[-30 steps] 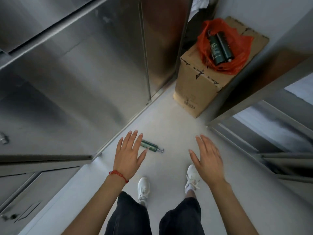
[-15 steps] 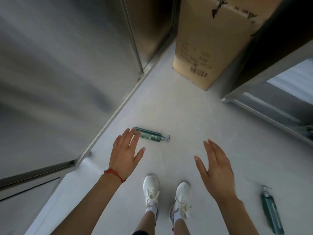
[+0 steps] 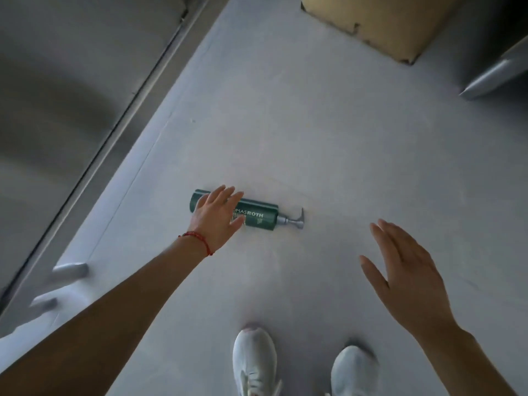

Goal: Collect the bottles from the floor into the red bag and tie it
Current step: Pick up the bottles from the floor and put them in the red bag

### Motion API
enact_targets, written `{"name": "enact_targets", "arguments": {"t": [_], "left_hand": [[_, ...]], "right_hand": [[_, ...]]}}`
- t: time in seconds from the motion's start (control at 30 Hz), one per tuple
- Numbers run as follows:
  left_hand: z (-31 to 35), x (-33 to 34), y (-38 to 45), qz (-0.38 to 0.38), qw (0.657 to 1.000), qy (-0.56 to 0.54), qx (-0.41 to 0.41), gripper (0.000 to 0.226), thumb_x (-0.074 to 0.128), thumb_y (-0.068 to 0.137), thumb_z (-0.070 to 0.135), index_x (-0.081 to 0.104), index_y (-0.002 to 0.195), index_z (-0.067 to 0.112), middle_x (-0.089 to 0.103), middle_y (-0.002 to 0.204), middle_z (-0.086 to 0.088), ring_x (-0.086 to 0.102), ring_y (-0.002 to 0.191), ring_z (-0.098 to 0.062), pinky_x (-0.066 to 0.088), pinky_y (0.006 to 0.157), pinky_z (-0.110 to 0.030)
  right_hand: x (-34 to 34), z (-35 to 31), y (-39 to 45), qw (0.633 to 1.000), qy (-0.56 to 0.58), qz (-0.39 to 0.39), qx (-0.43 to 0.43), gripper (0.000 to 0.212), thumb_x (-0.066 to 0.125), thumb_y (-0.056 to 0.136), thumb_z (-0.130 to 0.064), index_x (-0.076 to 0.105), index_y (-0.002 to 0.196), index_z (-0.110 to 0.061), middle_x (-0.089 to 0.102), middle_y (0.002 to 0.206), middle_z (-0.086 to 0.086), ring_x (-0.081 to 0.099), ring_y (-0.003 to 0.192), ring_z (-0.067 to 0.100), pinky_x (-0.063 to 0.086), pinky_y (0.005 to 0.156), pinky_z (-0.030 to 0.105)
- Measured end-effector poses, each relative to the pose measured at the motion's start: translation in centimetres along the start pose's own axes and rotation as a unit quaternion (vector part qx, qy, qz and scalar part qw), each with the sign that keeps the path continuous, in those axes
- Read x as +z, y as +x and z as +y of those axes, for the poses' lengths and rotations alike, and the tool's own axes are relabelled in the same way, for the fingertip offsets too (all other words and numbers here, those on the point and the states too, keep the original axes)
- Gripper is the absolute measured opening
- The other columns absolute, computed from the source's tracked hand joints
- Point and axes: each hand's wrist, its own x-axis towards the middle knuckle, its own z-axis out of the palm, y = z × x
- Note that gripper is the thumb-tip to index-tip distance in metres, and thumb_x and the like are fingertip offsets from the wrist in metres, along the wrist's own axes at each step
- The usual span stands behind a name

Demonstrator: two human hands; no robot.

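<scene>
Head view, left hand (image 3: 218, 217) grip spread, covering green bottle (image 3: 258, 219) partly, right hand (image 3: 408, 277) released, cardboard box (image 3: 380, 22) cropped.

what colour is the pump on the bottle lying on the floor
Silver-grey metal pump on a dark green bottle; seen clearly in the head view.

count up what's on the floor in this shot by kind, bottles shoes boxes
green pump bottle: 1, lying on its side under the open left hand
white shoes: 2
cardboard box: 1, only its lower corner in view
total: 4
</scene>
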Motion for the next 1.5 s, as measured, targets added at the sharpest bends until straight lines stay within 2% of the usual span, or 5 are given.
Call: {"name": "enact_targets", "arguments": {"t": [0.27,0.47,0.67,0.83,1.5], "left_hand": [[-2.5,4.5,4.0,-0.042,0.996,0.032,0.068,0.065,0.073,0.068,0.037,0.05,0.126,0.019,0.058,0.12,-0.006,0.052,0.112,-0.027,0.034,0.097,-0.038],[-0.8,4.1,3.4,-0.062,0.989,-0.109,-0.084,0.037,0.074,0.063,0.044,0.065,0.09,0.02,0.066,0.082,0.0,0.058,0.073,-0.018,0.041,0.064,-0.025],[5.1,0.0,-2.9,-0.05,0.839,-0.489,-0.234,0.012,0.078,0.065,0.029,0.069,0.067,0.022,0.07,0.056,0.009,0.066,0.057,-0.008,0.049,0.056,-0.022],[13.5,-5.9,-8.8,-0.074,0.763,-0.595,-0.241,0.028,0.082,0.048,0.039,0.073,0.065,0.018,0.073,0.063,0.002,0.068,0.063,-0.016,0.056,0.064,-0.032],[45.0,0.5,-16.4,-0.12,0.797,-0.555,-0.207,0.009,0.07,0.073,0.017,0.072,0.064,0.017,0.073,0.06,0.004,0.067,0.056,-0.01,0.054,0.053,-0.023]], "right_hand": [[4.5,3.1,1.8,1.0,0.003,0.015,-0.008,0.069,0.019,0.093,-0.051,0.052,0.123,0.002,0.058,0.125,0.023,0.056,0.115,0.037,0.045,0.093,0.048],[4.2,3.2,0.4,1.0,0.02,0.006,-0.005,0.066,0.022,0.092,-0.049,0.052,0.124,0.0,0.059,0.125,0.022,0.057,0.115,0.036,0.045,0.093,0.046],[-0.7,2.7,-3.3,0.998,0.055,-0.005,0.042,0.061,0.031,0.088,-0.046,0.05,0.127,-0.003,0.057,0.128,0.02,0.055,0.118,0.035,0.041,0.097,0.046],[-7.5,2.6,-8.4,0.985,0.12,-0.001,0.123,0.063,0.03,0.09,-0.05,0.047,0.131,-0.005,0.054,0.133,0.017,0.05,0.124,0.032,0.04,0.099,0.045],[-12.7,30.8,-29.7,0.898,0.262,0.084,0.343,0.054,0.051,0.088,-0.037,0.043,0.135,-0.011,0.048,0.139,0.013,0.042,0.129,0.028,0.029,0.106,0.032]]}}
